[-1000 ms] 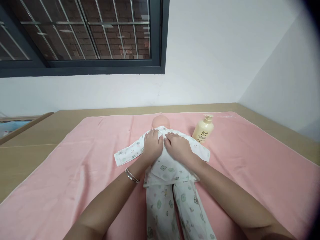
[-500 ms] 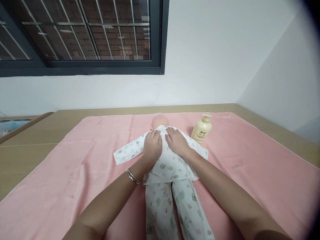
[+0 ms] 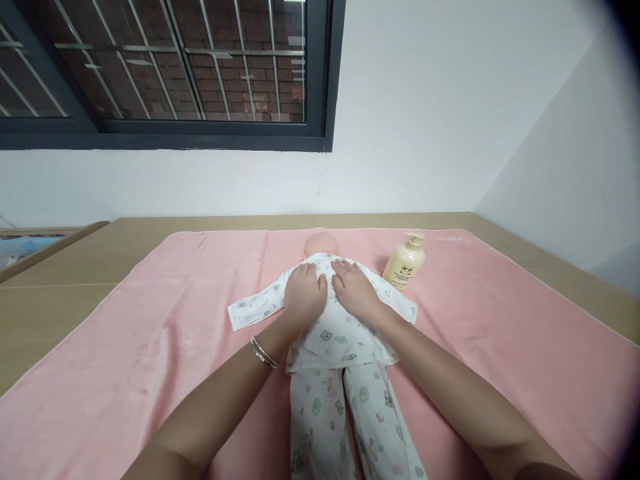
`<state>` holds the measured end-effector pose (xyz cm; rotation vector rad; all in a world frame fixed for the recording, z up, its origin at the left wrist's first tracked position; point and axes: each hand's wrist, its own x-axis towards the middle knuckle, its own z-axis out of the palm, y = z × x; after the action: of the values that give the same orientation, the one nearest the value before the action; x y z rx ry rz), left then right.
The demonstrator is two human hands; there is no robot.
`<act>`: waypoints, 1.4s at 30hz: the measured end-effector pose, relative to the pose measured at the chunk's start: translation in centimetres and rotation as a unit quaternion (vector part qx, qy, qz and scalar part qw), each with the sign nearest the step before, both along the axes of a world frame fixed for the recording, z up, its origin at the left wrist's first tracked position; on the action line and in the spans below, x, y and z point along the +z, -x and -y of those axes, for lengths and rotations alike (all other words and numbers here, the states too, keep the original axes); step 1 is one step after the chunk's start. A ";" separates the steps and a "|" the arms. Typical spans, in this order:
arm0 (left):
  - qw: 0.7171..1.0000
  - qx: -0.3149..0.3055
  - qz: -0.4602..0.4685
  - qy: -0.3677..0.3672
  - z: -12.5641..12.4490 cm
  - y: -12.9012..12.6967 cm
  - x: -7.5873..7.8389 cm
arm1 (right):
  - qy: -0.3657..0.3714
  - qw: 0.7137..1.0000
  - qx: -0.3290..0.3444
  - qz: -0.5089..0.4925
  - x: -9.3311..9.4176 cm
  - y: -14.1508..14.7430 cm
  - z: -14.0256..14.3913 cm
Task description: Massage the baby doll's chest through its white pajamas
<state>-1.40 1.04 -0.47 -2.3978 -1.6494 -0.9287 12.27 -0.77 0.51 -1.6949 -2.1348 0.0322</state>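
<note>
A baby doll [image 3: 330,333] is lying face down on a pink towel [image 3: 150,347], its bald head [image 3: 320,244] pointing away toward the wall and its legs stretching back toward the viewer. It is wearing a white two-piece sleepsuit printed with small green and pink animal shapes. One sleeve is lying spread out flat to the left of the doll's body. The shirt hem is bunching slightly over the trousers at the doll's waist.
</note>
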 end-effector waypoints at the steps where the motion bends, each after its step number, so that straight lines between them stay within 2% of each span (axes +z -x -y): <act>1: 1.000 -0.010 0.011 0.015 -0.5 0.2 -0.1 | -0.009 1.000 -0.003 0.010 0.1 0.5 0.6; 5: 0.997 -0.035 0.046 0.050 -2.0 0.9 -0.6 | -0.033 0.998 0.002 0.053 0.5 1.9 2.7; 8: 0.997 -0.038 0.037 0.055 -1.9 0.7 -0.7 | -0.031 0.998 -0.003 0.047 0.7 1.9 2.8; 15: 0.999 -0.035 -0.036 0.002 0.9 -0.6 0.1 | -0.015 1.000 -0.013 -0.022 0.2 -0.4 -0.2; 19: 0.997 -0.025 -0.067 0.007 2.3 -1.0 0.8 | 0.000 0.999 0.004 -0.032 -0.3 -1.0 -1.1; 22: 0.999 -0.017 -0.051 0.012 2.6 -1.2 0.8 | 0.012 1.000 0.005 -0.013 -0.3 -0.9 -1.1; 28: 0.999 -0.006 0.004 0.032 1.5 -1.1 -0.3 | -0.001 0.999 -0.006 0.032 0.7 -0.3 -0.2; 35: 0.997 -0.027 0.012 0.072 -0.7 -0.1 0.0 | 0.005 0.996 -0.038 0.080 2.3 0.7 2.1; 38: 0.997 -0.026 0.011 0.071 -1.0 0.0 -0.3 | 0.000 0.996 -0.052 0.077 2.0 0.8 2.2; 42: 0.998 -0.021 0.032 0.055 -0.8 -0.1 -1.2 | -0.021 0.999 -0.040 0.021 0.5 0.2 0.8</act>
<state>-1.29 1.89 -1.68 -2.5078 -1.7230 -0.9553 12.07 -1.54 1.04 -1.7709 -2.0800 -0.0710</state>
